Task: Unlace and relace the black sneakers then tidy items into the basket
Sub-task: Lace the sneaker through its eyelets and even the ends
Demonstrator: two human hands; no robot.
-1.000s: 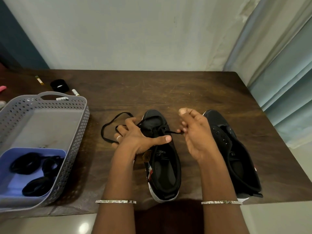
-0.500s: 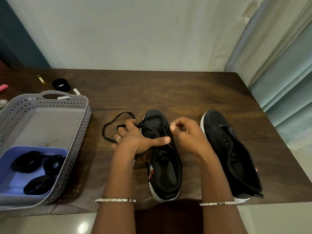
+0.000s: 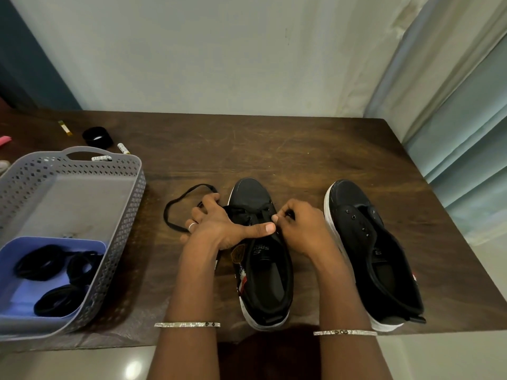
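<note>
Atop the middle sneaker (image 3: 264, 272), right grip (image 3: 301, 229) pinches lace (image 3: 165, 215).

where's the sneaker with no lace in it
In the head view, the unlaced sneaker lies on the right side of the table, toe toward the wall, just right of the right hand and the sneaker being laced.

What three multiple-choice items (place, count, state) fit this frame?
1. On which side of the left sneaker is the basket? A. left B. right C. behind
2. How many sneakers are on the table? A. one B. two C. three
3. The right sneaker is: A. fully laced B. tied in a bow C. unlaced
Answers: 1 A, it sits at the table's left side. 2 B, a pair stands side by side. 3 C, its eyelets are bare.
</note>
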